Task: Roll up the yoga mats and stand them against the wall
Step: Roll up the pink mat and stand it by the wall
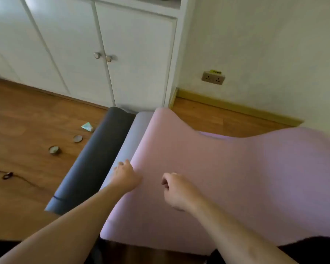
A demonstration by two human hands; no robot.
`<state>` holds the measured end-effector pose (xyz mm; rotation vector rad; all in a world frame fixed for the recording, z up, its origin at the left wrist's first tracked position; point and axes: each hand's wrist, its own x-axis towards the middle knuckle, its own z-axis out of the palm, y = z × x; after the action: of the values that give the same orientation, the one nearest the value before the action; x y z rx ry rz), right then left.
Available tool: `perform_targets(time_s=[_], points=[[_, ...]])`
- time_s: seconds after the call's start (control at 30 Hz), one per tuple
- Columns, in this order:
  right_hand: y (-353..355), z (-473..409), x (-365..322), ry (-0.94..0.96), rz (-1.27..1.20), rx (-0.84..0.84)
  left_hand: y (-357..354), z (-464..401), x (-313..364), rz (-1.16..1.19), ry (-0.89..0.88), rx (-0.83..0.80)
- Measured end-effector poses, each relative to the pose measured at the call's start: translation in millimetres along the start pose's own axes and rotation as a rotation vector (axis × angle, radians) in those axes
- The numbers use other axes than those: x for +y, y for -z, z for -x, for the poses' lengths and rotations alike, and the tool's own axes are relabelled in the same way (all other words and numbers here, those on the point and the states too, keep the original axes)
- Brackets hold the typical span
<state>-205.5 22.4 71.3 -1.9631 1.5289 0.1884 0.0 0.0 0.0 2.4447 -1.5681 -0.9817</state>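
A pink yoga mat (227, 178) lies unrolled and wavy in front of me, its far end buckled up near the wall (265, 44). A grey-lilac band (135, 134) runs along its left edge. To the left of it, a dark grey rolled mat (95, 157) lies on the floor, pointing at the cabinet. My left hand (126, 176) is at the pink mat's left edge, with its fingers curled over that edge. Over the middle of the pink mat, my right hand (176, 189) is a loose fist with nothing seen in it.
White cabinet doors (103, 54) stand behind the mats, with a wall socket (213, 78) to the right above a yellow skirting board. On the wooden floor at left lie two small round tins (54, 150), a shiny wrapper (87, 127) and a dark cord (8, 175).
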Motion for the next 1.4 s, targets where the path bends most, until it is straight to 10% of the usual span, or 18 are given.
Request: perform_targets(time_s=[0.27, 0.7, 1.03, 1.17, 1.4], points=[[-14.0, -45.5, 12.9, -0.047, 0.042, -0.078, -29.9, -44.4, 8.4, 0.068, 0.000, -0.109], [125.3, -5.6, 8.7, 0.098, 0.549, 0.366, 60.7, 33.2, 104.6, -0.407, -0.789, 0.247], [195.8, 76.0, 112.2, 0.182, 0.050, 0.536, 35.0, 109.4, 243.8, -0.584, -0.867, 0.269], [205.7, 120.2, 224.1, -0.223, 0.012, 0.749, -9.9, 111.2, 298.9, -0.685, -0.955, 0.225], [188.1, 189.6, 454.4, -1.027, -0.076, 0.551, -93.1, 100.3, 376.3, -0.831, -1.033, 0.242]])
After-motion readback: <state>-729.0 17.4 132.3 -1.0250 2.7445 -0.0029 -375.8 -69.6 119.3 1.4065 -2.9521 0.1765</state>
